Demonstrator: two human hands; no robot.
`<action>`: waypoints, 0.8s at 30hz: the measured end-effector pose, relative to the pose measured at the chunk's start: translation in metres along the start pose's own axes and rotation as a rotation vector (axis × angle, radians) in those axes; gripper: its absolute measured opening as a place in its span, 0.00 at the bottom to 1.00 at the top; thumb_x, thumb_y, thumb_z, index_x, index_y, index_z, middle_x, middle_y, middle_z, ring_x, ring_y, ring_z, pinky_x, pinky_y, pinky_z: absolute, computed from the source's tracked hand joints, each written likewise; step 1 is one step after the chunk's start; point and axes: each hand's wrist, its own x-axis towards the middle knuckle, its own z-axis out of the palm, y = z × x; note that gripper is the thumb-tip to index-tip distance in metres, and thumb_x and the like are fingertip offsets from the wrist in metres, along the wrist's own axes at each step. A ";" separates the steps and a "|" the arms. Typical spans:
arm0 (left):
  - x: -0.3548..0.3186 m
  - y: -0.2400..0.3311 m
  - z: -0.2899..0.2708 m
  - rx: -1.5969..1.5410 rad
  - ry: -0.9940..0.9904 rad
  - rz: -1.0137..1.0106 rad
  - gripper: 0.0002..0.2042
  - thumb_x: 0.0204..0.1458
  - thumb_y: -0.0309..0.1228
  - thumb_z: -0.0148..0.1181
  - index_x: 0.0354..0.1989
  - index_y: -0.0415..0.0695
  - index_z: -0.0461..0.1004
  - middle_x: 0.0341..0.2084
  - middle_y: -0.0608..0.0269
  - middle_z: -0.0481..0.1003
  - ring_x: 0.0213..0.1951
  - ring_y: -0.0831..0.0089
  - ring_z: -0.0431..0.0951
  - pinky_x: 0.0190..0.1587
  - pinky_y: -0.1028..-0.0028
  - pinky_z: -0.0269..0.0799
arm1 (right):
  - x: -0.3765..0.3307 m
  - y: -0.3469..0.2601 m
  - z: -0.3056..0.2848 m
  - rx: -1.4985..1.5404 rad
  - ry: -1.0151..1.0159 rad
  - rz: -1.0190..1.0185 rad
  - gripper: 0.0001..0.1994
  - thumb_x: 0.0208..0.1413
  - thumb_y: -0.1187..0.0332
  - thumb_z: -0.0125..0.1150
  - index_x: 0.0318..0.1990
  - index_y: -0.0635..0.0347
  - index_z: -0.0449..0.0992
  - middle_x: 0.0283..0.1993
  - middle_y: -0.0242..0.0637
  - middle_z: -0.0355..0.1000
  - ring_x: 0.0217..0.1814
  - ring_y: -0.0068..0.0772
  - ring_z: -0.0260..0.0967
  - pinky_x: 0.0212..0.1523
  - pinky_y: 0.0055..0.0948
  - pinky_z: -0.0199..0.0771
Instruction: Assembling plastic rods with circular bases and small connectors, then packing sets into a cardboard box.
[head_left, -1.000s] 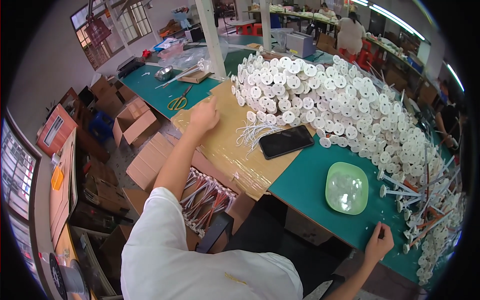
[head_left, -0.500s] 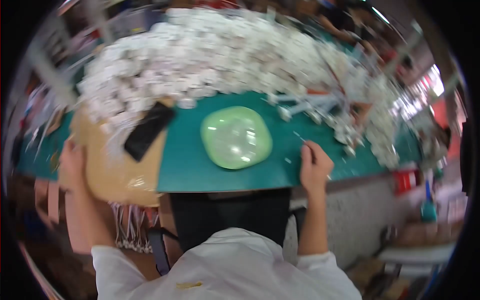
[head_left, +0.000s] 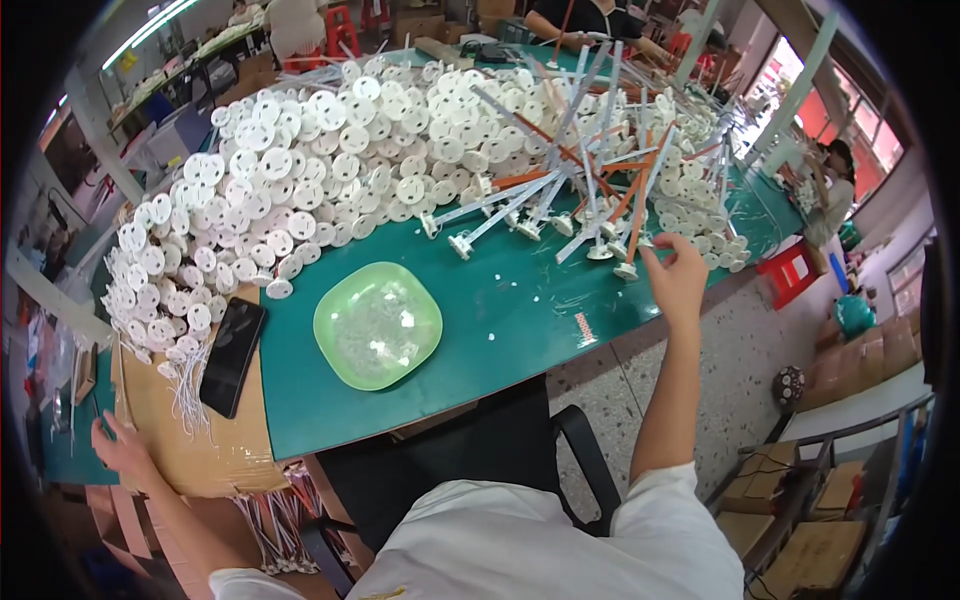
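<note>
Head view: we see the right hand [head_left: 680, 278] beside white and orange flat strips with round white ends [head_left: 640, 205] on the smooth green tabletop [head_left: 490, 335], the left hand [head_left: 122, 450] beside tan sheeting [head_left: 235, 455]; we cannot tell either grip.

Small pieces [head_left: 385, 318] lie in the bowl [head_left: 370, 380], which sits on the table [head_left: 500, 335]. Left of the bowl, the phone [head_left: 233, 357] and strings [head_left: 188, 400] lie on cardboard [head_left: 240, 462], the left hand [head_left: 122, 450] beyond them. Behind the bowl spreads a heap of discs [head_left: 300, 180]. To its right, past it, lie strips [head_left: 510, 212], the right hand [head_left: 680, 270] just beside.
</note>
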 end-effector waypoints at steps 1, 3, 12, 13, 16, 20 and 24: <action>0.002 0.021 -0.019 -0.015 0.077 -0.086 0.16 0.59 0.35 0.59 0.46 0.33 0.73 0.39 0.51 0.77 0.40 0.61 0.77 0.44 0.70 0.72 | 0.012 0.012 0.009 0.058 -0.119 0.104 0.16 0.49 0.59 0.70 0.34 0.65 0.80 0.28 0.40 0.77 0.28 0.32 0.75 0.33 0.30 0.73; -0.005 0.050 -0.054 -0.222 0.152 -0.179 0.15 0.59 0.33 0.59 0.46 0.33 0.73 0.39 0.52 0.76 0.40 0.63 0.76 0.45 0.70 0.72 | 0.031 0.011 0.018 -0.058 -0.213 0.157 0.16 0.46 0.57 0.70 0.31 0.63 0.81 0.27 0.40 0.77 0.29 0.35 0.76 0.34 0.32 0.74; -0.130 0.299 -0.199 -1.297 -0.447 -0.399 0.04 0.51 0.17 0.52 0.34 0.37 0.70 0.34 0.55 0.73 0.38 0.69 0.72 0.45 0.71 0.69 | 0.033 0.030 0.032 0.049 -0.147 0.263 0.12 0.47 0.64 0.68 0.25 0.66 0.81 0.20 0.35 0.74 0.21 0.24 0.69 0.27 0.29 0.68; -0.127 0.325 -0.213 -1.471 -0.632 -0.371 0.05 0.50 0.15 0.53 0.33 0.37 0.71 0.32 0.55 0.73 0.39 0.69 0.73 0.44 0.72 0.70 | 0.030 0.026 0.027 0.048 -0.156 0.259 0.12 0.47 0.64 0.68 0.25 0.66 0.81 0.20 0.35 0.74 0.21 0.24 0.69 0.27 0.29 0.68; -0.135 0.359 -0.233 -1.513 -1.043 -0.063 0.08 0.49 0.14 0.57 0.38 0.33 0.75 0.34 0.56 0.76 0.34 0.71 0.78 0.38 0.76 0.74 | 0.017 0.009 0.012 0.280 -0.165 0.392 0.11 0.49 0.65 0.68 0.26 0.66 0.78 0.21 0.31 0.73 0.21 0.20 0.67 0.25 0.25 0.65; -0.129 0.415 -0.249 -1.621 -1.250 0.053 0.21 0.55 0.20 0.55 0.60 0.34 0.65 0.43 0.51 0.76 0.35 0.72 0.79 0.40 0.75 0.75 | -0.054 -0.101 -0.039 0.269 -0.114 0.246 0.10 0.52 0.68 0.67 0.26 0.67 0.77 0.20 0.31 0.74 0.23 0.20 0.71 0.26 0.22 0.68; -0.141 0.447 -0.255 -1.762 -1.136 0.158 0.23 0.57 0.27 0.54 0.60 0.33 0.59 0.42 0.42 0.73 0.39 0.52 0.77 0.42 0.63 0.73 | -0.145 -0.193 -0.062 0.642 -0.267 0.178 0.07 0.53 0.74 0.68 0.27 0.66 0.75 0.22 0.31 0.73 0.23 0.16 0.70 0.24 0.16 0.67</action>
